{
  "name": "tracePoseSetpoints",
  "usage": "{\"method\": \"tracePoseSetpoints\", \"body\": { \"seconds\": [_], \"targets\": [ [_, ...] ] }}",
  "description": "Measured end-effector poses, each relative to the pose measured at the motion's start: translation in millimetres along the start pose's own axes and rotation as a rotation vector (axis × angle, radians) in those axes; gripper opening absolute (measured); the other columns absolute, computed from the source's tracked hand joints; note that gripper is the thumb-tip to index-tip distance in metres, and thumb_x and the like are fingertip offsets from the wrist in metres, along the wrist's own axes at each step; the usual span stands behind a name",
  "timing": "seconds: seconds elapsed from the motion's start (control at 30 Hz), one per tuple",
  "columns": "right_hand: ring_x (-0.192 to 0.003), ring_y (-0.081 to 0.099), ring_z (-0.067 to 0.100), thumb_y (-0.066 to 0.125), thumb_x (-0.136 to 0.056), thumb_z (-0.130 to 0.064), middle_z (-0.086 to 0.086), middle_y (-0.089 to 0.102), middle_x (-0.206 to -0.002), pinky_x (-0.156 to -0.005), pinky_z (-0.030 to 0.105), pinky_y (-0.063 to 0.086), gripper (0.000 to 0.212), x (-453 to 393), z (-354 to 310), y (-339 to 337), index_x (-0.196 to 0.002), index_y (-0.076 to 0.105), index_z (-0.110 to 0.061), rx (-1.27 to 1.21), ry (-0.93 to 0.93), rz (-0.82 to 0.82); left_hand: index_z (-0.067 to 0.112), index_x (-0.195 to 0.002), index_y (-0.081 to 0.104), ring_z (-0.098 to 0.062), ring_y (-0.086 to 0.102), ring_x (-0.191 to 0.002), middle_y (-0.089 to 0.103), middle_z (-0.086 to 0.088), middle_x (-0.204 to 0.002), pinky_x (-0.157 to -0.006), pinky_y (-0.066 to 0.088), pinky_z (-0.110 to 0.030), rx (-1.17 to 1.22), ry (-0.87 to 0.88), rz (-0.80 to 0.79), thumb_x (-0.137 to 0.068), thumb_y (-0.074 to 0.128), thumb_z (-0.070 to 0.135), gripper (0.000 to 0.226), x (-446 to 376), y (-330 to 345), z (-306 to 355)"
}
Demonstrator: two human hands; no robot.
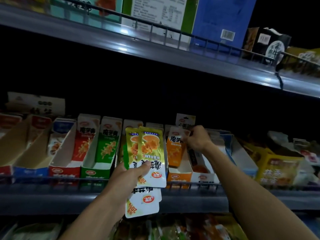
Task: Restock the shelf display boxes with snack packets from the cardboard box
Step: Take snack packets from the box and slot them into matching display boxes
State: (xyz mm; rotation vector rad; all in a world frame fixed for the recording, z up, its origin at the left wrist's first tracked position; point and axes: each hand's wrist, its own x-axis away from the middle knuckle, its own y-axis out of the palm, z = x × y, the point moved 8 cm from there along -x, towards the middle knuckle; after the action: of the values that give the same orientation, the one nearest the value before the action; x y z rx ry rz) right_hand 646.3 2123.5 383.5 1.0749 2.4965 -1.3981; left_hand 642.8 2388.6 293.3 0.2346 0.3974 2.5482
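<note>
My left hand (128, 175) grips a fanned stack of gold-and-white snack packets (149, 153), held upside down in front of the middle shelf. My right hand (197, 139) reaches into the orange display box (178, 177) and pinches the top of an orange packet (175, 148) standing in it. A row of display boxes lines the shelf: green (97, 172), red (64, 172) and blue (31, 172) to the left, a white one (204, 175) to the right. The cardboard box is out of view.
A wire rail (52, 181) runs along the front of the middle shelf. Above, another shelf (155, 49) carries large boxes. A yellow carton (277, 170) stands at the right. More packets lie on the shelf below (173, 229). The scene is dim.
</note>
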Motion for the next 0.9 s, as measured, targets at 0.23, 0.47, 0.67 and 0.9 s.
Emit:
{"method": "tracePoseSetpoints", "body": {
  "seconds": [0.23, 0.47, 0.67, 0.9],
  "targets": [
    [-0.095, 0.056, 0.017, 0.063, -0.091, -0.006, 0.005, 0.063, -0.104, -0.077, 0.026, 0.045, 0.012, -10.4, 0.6, 9.8, -0.101, 0.067, -0.009, -0.024, -0.006, -0.032, 0.02, -0.091, 0.053, -0.001, 0.061, -0.038, 0.065, 0.011, -0.047, -0.03, 0.042, -0.016, -0.016, 0.013, -0.003, -0.089, 0.07, 0.016, 0.017, 2.9, -4.9, 0.2],
    [-0.101, 0.062, 0.021, 0.074, -0.085, -0.016, 0.006, 0.068, -0.103, -0.081, 0.026, 0.047, 0.01, -12.3, 19.6, 7.2, -0.089, 0.065, -0.016, -0.2, 0.093, 0.136, 0.022, -0.101, 0.054, -0.024, 0.059, -0.095, 0.065, -0.004, -0.103, -0.096, 0.044, -0.044, -0.037, 0.054, 0.013, -0.082, 0.077, 0.031, 0.031, 4.7, -11.0, 0.4],
    [-0.096, 0.062, 0.021, 0.074, -0.085, -0.015, 0.008, 0.067, -0.101, -0.076, 0.025, 0.045, 0.015, -9.2, 24.6, 8.4, -0.095, 0.066, -0.008, -0.127, 0.09, 0.167, 0.015, -0.092, 0.061, -0.015, 0.065, -0.077, 0.07, -0.005, -0.091, -0.058, 0.044, -0.026, -0.098, 0.098, 0.018, -0.085, 0.074, 0.013, 0.015, 0.0, -15.9, -5.8],
    [-0.073, 0.059, 0.008, 0.064, -0.093, -0.033, -0.004, 0.063, -0.085, -0.061, 0.013, 0.046, 0.017, 63.3, -35.5, -5.2, -0.097, 0.063, -0.017, -0.502, -0.023, 0.177, 0.014, -0.102, 0.057, -0.017, 0.073, -0.059, 0.076, -0.006, -0.078, -0.043, 0.052, -0.025, -0.031, 0.034, -0.019, -0.081, 0.076, 0.012, 0.028, 13.3, -15.8, -5.2]
  ]
}}
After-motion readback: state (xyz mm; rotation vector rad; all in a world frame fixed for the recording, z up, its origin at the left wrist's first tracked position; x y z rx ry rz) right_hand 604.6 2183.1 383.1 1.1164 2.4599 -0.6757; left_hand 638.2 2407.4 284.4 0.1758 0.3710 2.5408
